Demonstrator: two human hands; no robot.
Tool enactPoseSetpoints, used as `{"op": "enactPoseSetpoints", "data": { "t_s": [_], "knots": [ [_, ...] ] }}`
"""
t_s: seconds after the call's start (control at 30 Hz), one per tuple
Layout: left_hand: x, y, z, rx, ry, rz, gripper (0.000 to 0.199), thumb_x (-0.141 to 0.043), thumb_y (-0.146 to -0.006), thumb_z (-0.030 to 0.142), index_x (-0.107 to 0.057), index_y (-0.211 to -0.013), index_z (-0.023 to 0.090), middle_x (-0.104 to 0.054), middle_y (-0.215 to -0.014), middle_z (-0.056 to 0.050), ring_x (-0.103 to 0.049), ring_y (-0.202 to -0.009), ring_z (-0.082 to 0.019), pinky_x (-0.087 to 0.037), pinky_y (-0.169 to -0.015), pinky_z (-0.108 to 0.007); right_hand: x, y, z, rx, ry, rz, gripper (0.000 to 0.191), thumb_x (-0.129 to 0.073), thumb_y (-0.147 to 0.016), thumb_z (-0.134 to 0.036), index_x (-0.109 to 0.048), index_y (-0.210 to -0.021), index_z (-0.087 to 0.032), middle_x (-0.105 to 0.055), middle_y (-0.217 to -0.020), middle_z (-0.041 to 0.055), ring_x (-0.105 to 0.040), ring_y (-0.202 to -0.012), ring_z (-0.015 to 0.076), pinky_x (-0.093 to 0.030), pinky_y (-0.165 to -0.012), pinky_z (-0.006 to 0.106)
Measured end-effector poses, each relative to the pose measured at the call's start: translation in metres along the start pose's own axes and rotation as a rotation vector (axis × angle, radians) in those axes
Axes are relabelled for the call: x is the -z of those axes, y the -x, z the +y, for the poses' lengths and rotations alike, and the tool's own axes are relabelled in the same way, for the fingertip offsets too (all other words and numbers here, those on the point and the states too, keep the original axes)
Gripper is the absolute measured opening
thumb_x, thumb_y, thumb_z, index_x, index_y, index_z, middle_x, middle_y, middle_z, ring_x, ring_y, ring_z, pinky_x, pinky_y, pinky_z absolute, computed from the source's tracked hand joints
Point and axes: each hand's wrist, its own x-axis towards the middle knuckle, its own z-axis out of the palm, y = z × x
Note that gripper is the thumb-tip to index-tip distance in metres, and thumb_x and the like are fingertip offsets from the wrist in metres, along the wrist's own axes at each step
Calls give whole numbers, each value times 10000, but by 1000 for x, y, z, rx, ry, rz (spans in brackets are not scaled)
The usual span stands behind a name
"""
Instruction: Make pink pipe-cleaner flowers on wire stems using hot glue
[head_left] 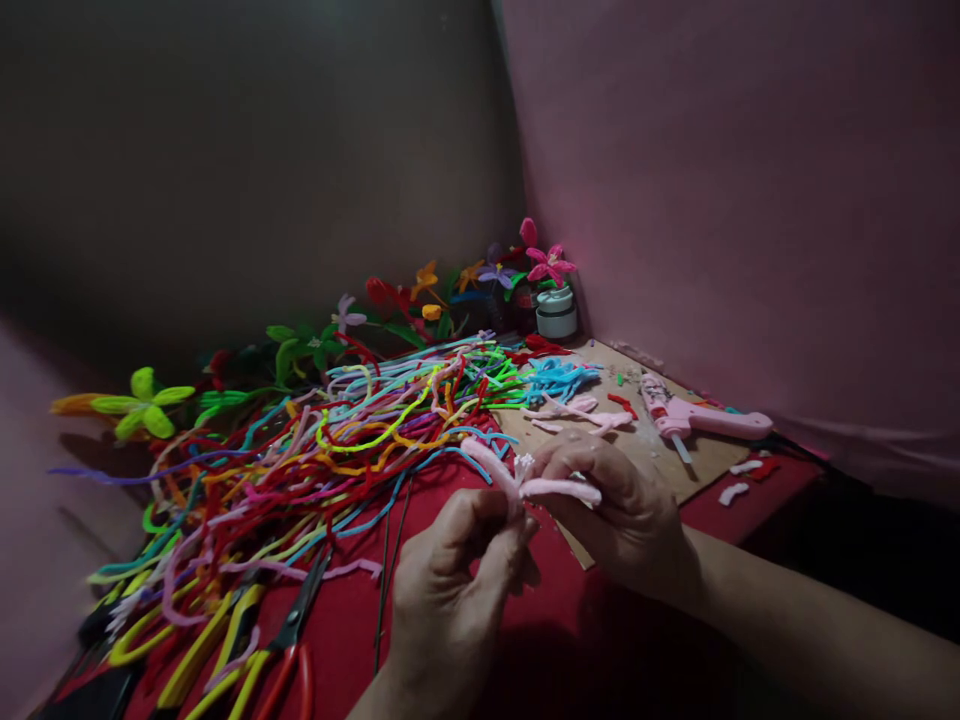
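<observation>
A pale pink pipe-cleaner flower point(559, 489) is held between my two hands above the front of the table. Two fuzzy petals spread left and right from its middle, where a small tuft of white stamens point(523, 464) sticks up. My left hand point(457, 580) pinches the flower's base between thumb and fingertips. Curled around the right-hand petal, my right hand point(626, 515) has its fingers closed at the flower's far side; its fingertips are partly hidden. Behind the hands, loose pink petal pieces point(577, 412) lie on a brown board point(660, 465).
A large tangle of coloured pipe cleaners point(375, 440) covers the left side. Scissors point(296, 620) and yellow-handled pliers point(199, 650) lie at front left. A pink glue gun point(705, 418) rests on the board. Finished flowers point(146, 402) and a white jar point(556, 315) stand along the wall.
</observation>
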Motion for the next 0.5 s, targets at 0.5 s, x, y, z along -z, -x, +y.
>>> {"op": "enactPoseSetpoints", "data": {
  "t_s": [0.5],
  "knots": [
    [8,3,-1,-112,-92,81,116,-592,-764,210,-663,-852,183,-672,-642,-1,-620,-574,-118,-483,-595,-194,-4,2,-6,-45,9,39,260,-625,-748,-121,-496,-959,-202,-586,-807,17,-566,-697,119,-474,-627,265]
  ]
}}
